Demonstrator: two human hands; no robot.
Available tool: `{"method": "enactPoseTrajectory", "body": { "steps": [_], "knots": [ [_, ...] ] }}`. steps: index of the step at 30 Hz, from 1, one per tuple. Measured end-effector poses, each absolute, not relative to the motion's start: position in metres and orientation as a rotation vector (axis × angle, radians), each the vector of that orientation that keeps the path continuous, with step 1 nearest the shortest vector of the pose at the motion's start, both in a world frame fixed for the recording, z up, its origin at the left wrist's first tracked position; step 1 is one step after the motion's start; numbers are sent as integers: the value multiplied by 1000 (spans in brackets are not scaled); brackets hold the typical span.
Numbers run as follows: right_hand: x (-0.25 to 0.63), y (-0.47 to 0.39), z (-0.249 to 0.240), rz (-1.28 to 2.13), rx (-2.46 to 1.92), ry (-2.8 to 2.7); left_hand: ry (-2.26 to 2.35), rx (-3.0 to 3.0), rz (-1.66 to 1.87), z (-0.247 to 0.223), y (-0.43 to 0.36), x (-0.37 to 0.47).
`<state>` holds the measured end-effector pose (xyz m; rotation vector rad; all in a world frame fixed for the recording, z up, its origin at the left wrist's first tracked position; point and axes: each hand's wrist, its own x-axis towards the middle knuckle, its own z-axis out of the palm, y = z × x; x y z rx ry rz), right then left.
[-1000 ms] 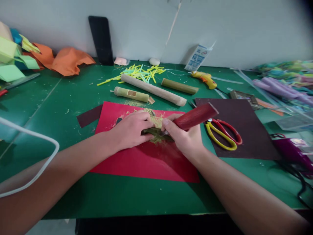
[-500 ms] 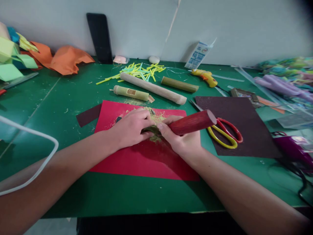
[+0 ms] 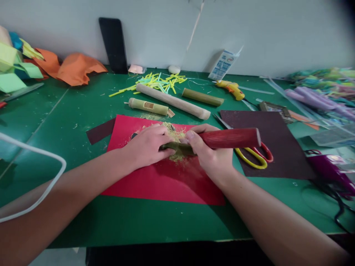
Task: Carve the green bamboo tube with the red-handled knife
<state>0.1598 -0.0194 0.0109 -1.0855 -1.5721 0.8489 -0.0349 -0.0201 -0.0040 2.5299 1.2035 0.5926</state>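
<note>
My left hand point(image 3: 149, 145) is closed around one end of a dark green bamboo piece point(image 3: 181, 148), pressing it against a red sheet point(image 3: 133, 181). In my right hand point(image 3: 212, 155) is a tool with a thick red wooden handle point(image 3: 235, 138), its butt pointing right. The tool's working end is hidden by my fingers, close to the bamboo. Pale shavings point(image 3: 177, 158) lie around and under the bamboo. Beyond the sheet rest a bamboo tube with a rectangular opening point(image 3: 141, 105), a pale wooden stick point(image 3: 177, 102) and a plain green bamboo piece point(image 3: 202, 96).
Scissors point(image 3: 253, 158) lie on a dark brown sheet point(image 3: 283, 144) beside my right hand. A yellow glue gun point(image 3: 231, 89) and yellow-green strips point(image 3: 155, 82) sit further back. A phone point(image 3: 113, 44) leans against the wall. A white cable point(image 3: 59, 162) curves over my left forearm.
My right hand has slid right along the bamboo, uncovering more of it. The red handle has tipped lower, nearer to level. My left hand stays in place.
</note>
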Motion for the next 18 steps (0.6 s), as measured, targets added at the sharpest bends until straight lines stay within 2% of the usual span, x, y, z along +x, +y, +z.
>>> {"method": "enactPoseTrajectory", "body": {
  "steps": [10,18],
  "knots": [
    [163,-17,21,950,-1226,-1477,1192,2630,694,-11,-21,-37],
    [162,-20,20,1029,-1133,-1388,1197,2638,739,-13,-19,-41]
  ]
}}
